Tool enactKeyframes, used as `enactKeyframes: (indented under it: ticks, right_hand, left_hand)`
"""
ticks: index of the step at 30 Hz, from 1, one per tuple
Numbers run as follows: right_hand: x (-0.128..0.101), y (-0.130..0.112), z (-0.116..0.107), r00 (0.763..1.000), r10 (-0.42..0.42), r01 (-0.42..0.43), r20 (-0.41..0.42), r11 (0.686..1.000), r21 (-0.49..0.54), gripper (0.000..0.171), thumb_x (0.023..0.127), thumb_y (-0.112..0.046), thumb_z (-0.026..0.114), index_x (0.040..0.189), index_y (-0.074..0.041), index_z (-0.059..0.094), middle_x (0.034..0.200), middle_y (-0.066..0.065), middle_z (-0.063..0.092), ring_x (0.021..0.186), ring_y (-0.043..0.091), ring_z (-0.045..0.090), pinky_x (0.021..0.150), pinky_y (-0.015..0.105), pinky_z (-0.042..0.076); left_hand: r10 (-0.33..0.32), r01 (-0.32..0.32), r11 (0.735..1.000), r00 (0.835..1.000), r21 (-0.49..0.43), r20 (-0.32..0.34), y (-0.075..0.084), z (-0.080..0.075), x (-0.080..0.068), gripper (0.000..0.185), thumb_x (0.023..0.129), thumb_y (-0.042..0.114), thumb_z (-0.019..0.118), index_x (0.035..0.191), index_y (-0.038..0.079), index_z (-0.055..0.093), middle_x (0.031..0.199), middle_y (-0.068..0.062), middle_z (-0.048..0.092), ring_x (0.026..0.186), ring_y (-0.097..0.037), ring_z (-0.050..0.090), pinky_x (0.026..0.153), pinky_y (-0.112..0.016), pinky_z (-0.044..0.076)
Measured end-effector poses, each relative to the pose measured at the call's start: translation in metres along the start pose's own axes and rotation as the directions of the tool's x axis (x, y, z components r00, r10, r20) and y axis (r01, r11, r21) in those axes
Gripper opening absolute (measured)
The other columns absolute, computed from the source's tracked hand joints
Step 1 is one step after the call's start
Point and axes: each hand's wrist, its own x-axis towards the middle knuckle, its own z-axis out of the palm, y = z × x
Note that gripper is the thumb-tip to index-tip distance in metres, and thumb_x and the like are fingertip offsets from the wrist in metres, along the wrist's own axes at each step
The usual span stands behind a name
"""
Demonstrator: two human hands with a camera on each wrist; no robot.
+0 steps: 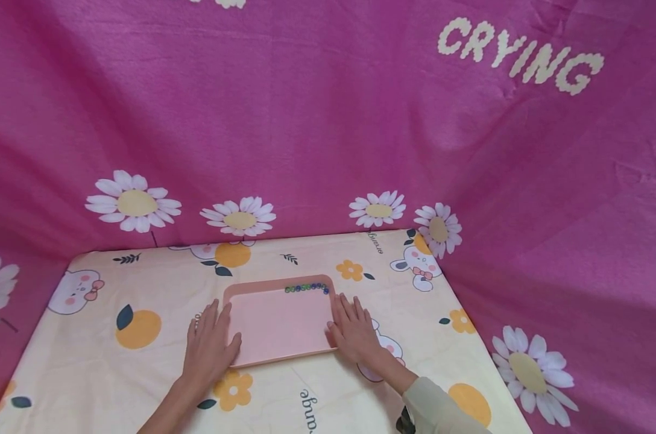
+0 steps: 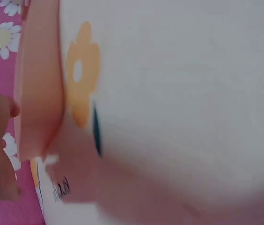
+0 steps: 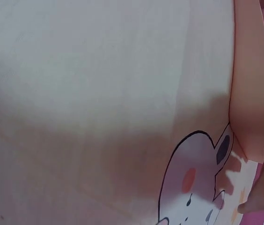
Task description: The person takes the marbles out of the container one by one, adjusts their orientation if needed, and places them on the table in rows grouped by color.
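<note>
A shallow pink tray (image 1: 281, 325) lies on the patterned cloth. Several small green and blue marbles (image 1: 306, 288) line its far wall, bunched toward the far right corner. My left hand (image 1: 207, 343) holds the tray's left side, thumb over the rim and fingers along the outside. On the opposite side, my right hand (image 1: 355, 328) grips the right wall in the same way, its thumb reaching over the rim. In the left wrist view the left thumb meets the rim above the tray's outer wall (image 2: 40, 84). The right hand's fingertips are partly hidden in the right wrist view.
A cream cloth (image 1: 160, 386) printed with oranges, flowers and rabbits covers the table. Behind and beside it hangs a magenta curtain (image 1: 317, 120) with daisies and lettering. The right forearm wears a light sleeve (image 1: 436, 407).
</note>
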Motion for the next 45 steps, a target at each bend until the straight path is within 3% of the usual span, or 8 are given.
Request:
enactKeyframes:
  ticks: [3, 8, 10, 18, 23, 27, 34, 45]
  right_hand:
    - [0.001, 0.0, -0.001, 1.0, 0.0, 0.0, -0.008, 1.0, 0.002, 0.066, 0.105, -0.043, 0.038, 0.159, -0.008, 0.02, 0.163, 0.014, 0.02, 0.147, 0.044, 0.014, 0.113, 0.064, 0.02]
    - [0.001, -0.002, -0.002, 1.0, 0.012, -0.012, -0.004, 1.0, 0.026, 0.066, 0.105, -0.044, 0.036, 0.159, -0.009, 0.02, 0.163, 0.015, 0.019, 0.148, 0.044, 0.012, 0.113, 0.066, 0.017]
    - [0.001, -0.002, -0.003, 1.0, 0.016, -0.016, -0.003, 0.999, 0.037, 0.066, 0.105, -0.043, 0.037, 0.159, -0.009, 0.02, 0.163, 0.015, 0.019, 0.148, 0.044, 0.011, 0.113, 0.066, 0.017]
    - [0.0, -0.001, -0.001, 1.0, 0.023, -0.022, -0.013, 0.999, 0.045, 0.065, 0.105, -0.042, 0.039, 0.159, -0.009, 0.022, 0.163, 0.015, 0.021, 0.147, 0.044, 0.014, 0.112, 0.067, 0.019]
    - [-0.001, -0.001, -0.002, 0.999, 0.032, -0.032, -0.009, 0.999, 0.037, 0.066, 0.105, -0.043, 0.038, 0.159, -0.01, 0.021, 0.163, 0.015, 0.02, 0.148, 0.043, 0.014, 0.113, 0.066, 0.018]
    - [-0.001, 0.0, -0.002, 0.999, 0.034, -0.034, 0.002, 0.999, 0.028, 0.067, 0.105, -0.044, 0.038, 0.159, -0.01, 0.019, 0.163, 0.014, 0.02, 0.148, 0.042, 0.013, 0.113, 0.065, 0.018]
    - [-0.002, -0.001, -0.002, 1.0, 0.011, -0.01, -0.005, 0.999, 0.035, 0.067, 0.105, -0.043, 0.038, 0.158, -0.006, 0.023, 0.162, 0.014, 0.025, 0.147, 0.042, 0.018, 0.111, 0.068, 0.021]
    - [-0.002, 0.0, -0.001, 1.0, 0.013, -0.013, 0.0, 1.0, -0.012, 0.066, 0.105, -0.045, 0.035, 0.159, -0.008, 0.02, 0.163, 0.013, 0.02, 0.148, 0.041, 0.014, 0.112, 0.066, 0.018]
  left_hand:
    - [-0.07, 0.064, 0.977, 0.997, -0.201, -0.023, 0.016, -0.002, 0.012, 0.055, 0.097, 0.023, 0.065, 0.146, 0.005, 0.046, 0.147, -0.019, 0.044, 0.135, -0.037, 0.039, 0.111, -0.057, 0.031]
    - [-0.174, 0.152, 0.839, 0.985, -0.522, 0.006, 0.039, 0.003, 0.036, 0.041, 0.098, 0.013, 0.064, 0.136, 0.003, 0.054, 0.123, -0.017, 0.062, 0.113, -0.032, 0.06, 0.097, -0.047, 0.049]
    - [-0.175, 0.148, 0.812, 0.985, -0.564, 0.007, 0.045, 0.01, 0.043, 0.039, 0.097, 0.011, 0.065, 0.134, 0.001, 0.055, 0.121, -0.018, 0.063, 0.11, -0.031, 0.062, 0.095, -0.044, 0.052]
    - [-0.234, 0.221, 0.749, 0.97, -0.624, 0.062, 0.053, 0.044, 0.059, 0.039, 0.094, 0.009, 0.068, 0.129, -0.005, 0.059, 0.122, -0.025, 0.064, 0.111, -0.038, 0.064, 0.092, -0.045, 0.052]
    - [-0.259, 0.209, 0.754, 0.966, -0.623, 0.01, 0.054, 0.056, 0.068, 0.034, 0.093, 0.008, 0.07, 0.124, -0.006, 0.064, 0.117, -0.023, 0.067, 0.106, -0.035, 0.067, 0.088, -0.042, 0.055]
    - [-0.276, 0.195, 0.775, 0.96, -0.601, -0.045, 0.057, 0.06, 0.076, 0.03, 0.091, 0.008, 0.072, 0.119, -0.005, 0.068, 0.11, -0.021, 0.071, 0.099, -0.033, 0.07, 0.083, -0.041, 0.057]
    - [-0.309, 0.232, 0.776, 0.95, -0.587, -0.032, 0.068, 0.064, 0.088, 0.03, 0.092, 0.009, 0.072, 0.119, -0.003, 0.069, 0.109, -0.02, 0.071, 0.098, -0.032, 0.07, 0.084, -0.042, 0.057]
    - [-0.35, 0.273, 0.813, 0.935, -0.514, -0.057, 0.084, 0.071, 0.098, 0.019, 0.092, 0.012, 0.07, 0.107, 0.0, 0.074, 0.102, -0.017, 0.072, 0.094, -0.032, 0.068, 0.084, -0.045, 0.054]
